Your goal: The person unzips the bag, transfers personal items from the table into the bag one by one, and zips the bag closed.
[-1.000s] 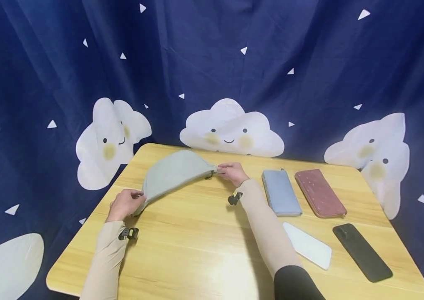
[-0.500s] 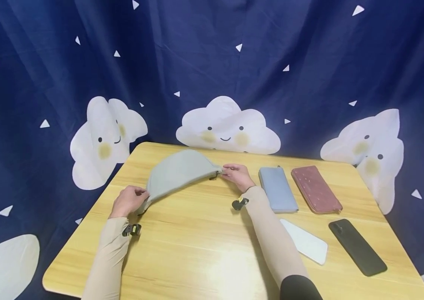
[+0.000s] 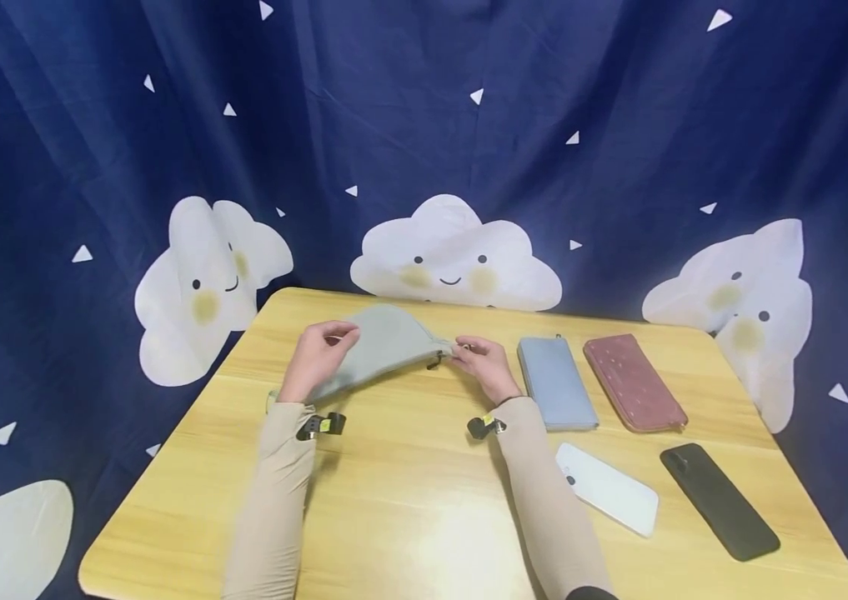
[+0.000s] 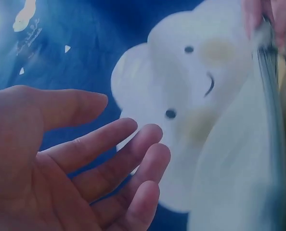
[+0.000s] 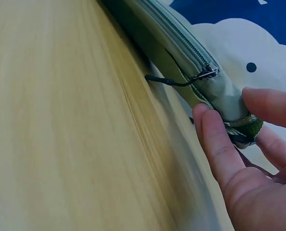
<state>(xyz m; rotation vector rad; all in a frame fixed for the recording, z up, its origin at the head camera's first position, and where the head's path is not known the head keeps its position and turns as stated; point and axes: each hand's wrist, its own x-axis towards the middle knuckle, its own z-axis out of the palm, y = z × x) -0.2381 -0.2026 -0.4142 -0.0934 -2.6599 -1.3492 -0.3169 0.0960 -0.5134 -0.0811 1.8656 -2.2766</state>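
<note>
A pale grey-green half-moon waist bag (image 3: 386, 337) lies at the back left of the table. My right hand (image 3: 485, 367) pinches its right end between thumb and fingers, beside the strap. In the right wrist view the zipper (image 5: 181, 36) looks closed, and its black cord pull (image 5: 169, 82) hangs near those fingers. My left hand (image 3: 318, 358) is over the bag's left part and hides some of it. In the left wrist view that hand has its fingers apart, with nothing between them, and the bag is off to its right.
Right of the bag lie a light blue zip wallet (image 3: 559, 383) and a dusty red one (image 3: 635, 383). Nearer me are a white phone (image 3: 611, 490) and a black phone (image 3: 720, 502). A blue cloud-print curtain (image 3: 393, 100) hangs behind the wooden table (image 3: 393, 517).
My left hand has let go of the bag's left end and moved right, over the bag. The right hand keeps its pinch and has shifted slightly right.
</note>
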